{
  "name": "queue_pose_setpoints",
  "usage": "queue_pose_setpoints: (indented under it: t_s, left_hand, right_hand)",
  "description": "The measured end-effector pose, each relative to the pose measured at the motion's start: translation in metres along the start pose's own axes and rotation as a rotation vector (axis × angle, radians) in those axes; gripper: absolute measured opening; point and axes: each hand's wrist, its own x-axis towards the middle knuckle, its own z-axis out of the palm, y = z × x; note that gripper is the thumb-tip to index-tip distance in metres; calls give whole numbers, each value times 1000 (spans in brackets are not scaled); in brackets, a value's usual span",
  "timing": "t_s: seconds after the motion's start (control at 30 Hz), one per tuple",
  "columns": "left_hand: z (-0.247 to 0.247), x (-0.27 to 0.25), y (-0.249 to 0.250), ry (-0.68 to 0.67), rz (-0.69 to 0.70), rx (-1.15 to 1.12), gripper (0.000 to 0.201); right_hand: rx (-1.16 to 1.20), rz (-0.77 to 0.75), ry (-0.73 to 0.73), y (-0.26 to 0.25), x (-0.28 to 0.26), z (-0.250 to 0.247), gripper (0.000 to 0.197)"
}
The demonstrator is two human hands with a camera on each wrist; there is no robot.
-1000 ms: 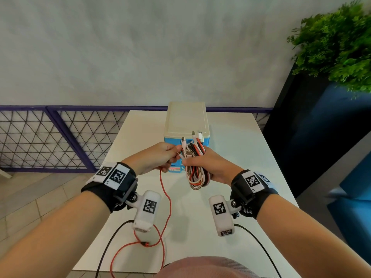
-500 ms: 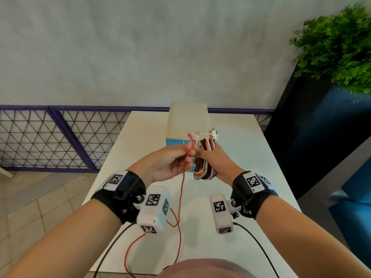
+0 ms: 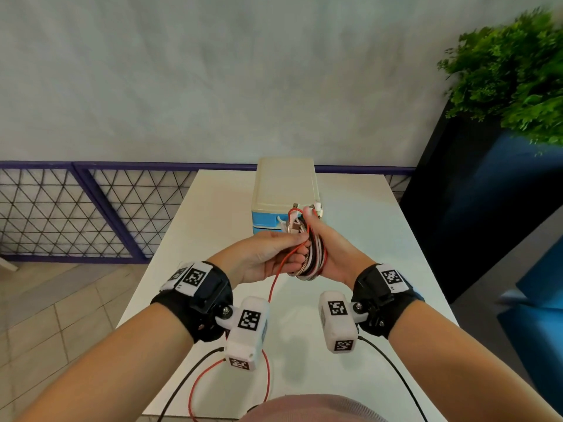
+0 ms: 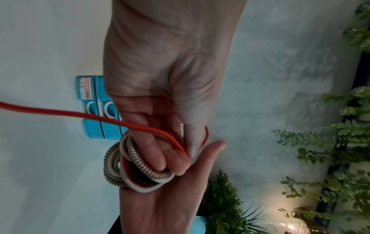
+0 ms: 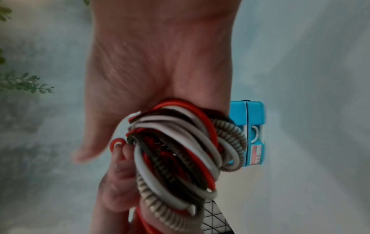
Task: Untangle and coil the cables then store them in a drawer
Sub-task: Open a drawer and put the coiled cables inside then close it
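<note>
White table [image 3: 359, 214], frame centre: right hand [image 3: 330, 248] grips cable bundle [image 3: 309, 257]; left hand [image 3: 262, 257] pinches red cable [image 3: 275, 283] beside it.

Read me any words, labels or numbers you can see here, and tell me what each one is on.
Sticker on the blue drawer front: red and white with lettering, too blurred and turned sideways to read.
Same sticker seen in the right wrist view: blurred, unreadable.
Square black-and-white coded markers on the wrist cameras and wristbands: patterns only, no words.
Nothing else carries text.
</note>
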Motion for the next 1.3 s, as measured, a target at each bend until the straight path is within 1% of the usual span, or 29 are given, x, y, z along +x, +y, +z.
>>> queue_pose_setpoints:
  t_s: [0.07, 0.13, 0.23, 0.33, 0.43, 0.5, 0.57, 0.6, 0.63, 0.7, 0.73, 0.77, 0.83, 0.93, 1.0, 1.1, 1.2, 1.27, 1.3]
  left_hand:
    - [2, 0, -1, -14, 13, 28, 16]
    - [4, -1, 0, -28, 43, 77, 15]
    - [4, -2, 1, -69, 62, 169, 20]
    - [-3, -5, 4, -137, -13, 109, 25]
    - [-14, -14, -4, -289, -156, 105, 29]
    - [-23, -21, -19, -382, -278, 210, 31]
    - [-32, -23, -34, -409, -342, 411, 31]
    - [-35, -21, -38, -376, -327, 550, 30]
    - [-37, -18, -39, -305, -267, 723, 27]
    - [-40, -8, -35, -75, -55, 1046, 23]
    - [-40, -4, -31, 36, 51, 1111, 22]
    - [-40, -1, -26, 123, 137, 1115, 21]
    - [-40, 2, -16, 229, 265, 1063, 20]
    - [-39, 4, -2, 258, 391, 997, 25]
    - [-37, 4, 5, 279, 445, 994, 24]
    - [-33, 6, 10, 316, 481, 979, 20]
    - [-30, 7, 10, 370, 500, 966, 18]
    - [-30, 7, 9, 388, 508, 955, 18]
    - [-30, 6, 9, 383, 497, 954, 19]
  right_hand:
    - [-97, -25, 58, 2, 2, -2, 39]
    - [-159, -48, 151, 3, 5, -3, 13]
    - [-220, -121, 277, -1, 10, -2, 2]
    - [-268, -223, 393, -6, 15, 0, 6]
    - [-192, -318, 584, -15, 19, -13, 15]
    - [-150, -343, 665, -23, 17, -23, 18]
    - [-137, -314, 647, -29, 14, -31, 20]
    - [-144, -282, 605, -31, 11, -31, 23]
    - [-168, -245, 549, -32, 8, -28, 24]
    - [-262, -167, 428, -32, 2, -18, 17]
    - [-319, -131, 381, -30, 0, -12, 13]
    - [-377, -106, 353, -29, -1, -8, 10]
    - [-507, -96, 336, -25, 0, -3, 10]
    - [-665, -86, 357, -19, 3, -1, 20]
    - [-647, -80, 324, -16, 4, 1, 29]
    - [-544, -70, 267, -12, 3, 1, 33]
    - [-336, -53, 224, -5, 2, 4, 28]
    - [-225, -61, 231, 1, 2, 5, 24]
    - [-210, -73, 246, 3, 2, 5, 20]
